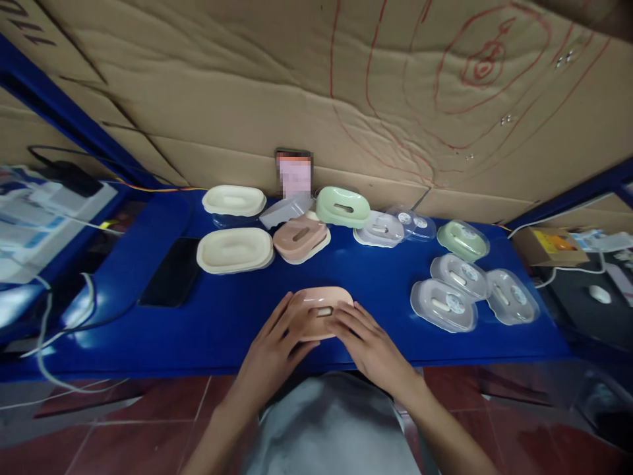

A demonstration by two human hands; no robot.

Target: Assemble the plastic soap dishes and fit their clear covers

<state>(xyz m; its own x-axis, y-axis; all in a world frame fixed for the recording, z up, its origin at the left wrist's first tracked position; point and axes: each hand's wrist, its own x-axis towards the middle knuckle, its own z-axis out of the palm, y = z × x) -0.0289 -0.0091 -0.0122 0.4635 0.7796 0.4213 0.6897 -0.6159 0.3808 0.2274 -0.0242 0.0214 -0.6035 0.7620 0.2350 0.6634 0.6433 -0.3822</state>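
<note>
An orange-pink oval dish [316, 297] with a slot in its middle lies near the front edge of the blue table, between my hands. My left hand [279, 336] grips its left end. The right end is held by my right hand [361, 336], its fingers reaching over the rim near the slot. A small pale piece shows in the slot. Beyond are a pinkish-brown dish [299, 237], a green dish [343, 206], a grey piece [287, 211] and cream trays [235, 251].
Several lidded clear-topped dishes [444, 305] stand at the right. A dark flat phone-like object [171, 274] lies at the left, with cables [47, 323] beyond it. An upright screen [295, 175] leans on the cardboard wall [237, 86].
</note>
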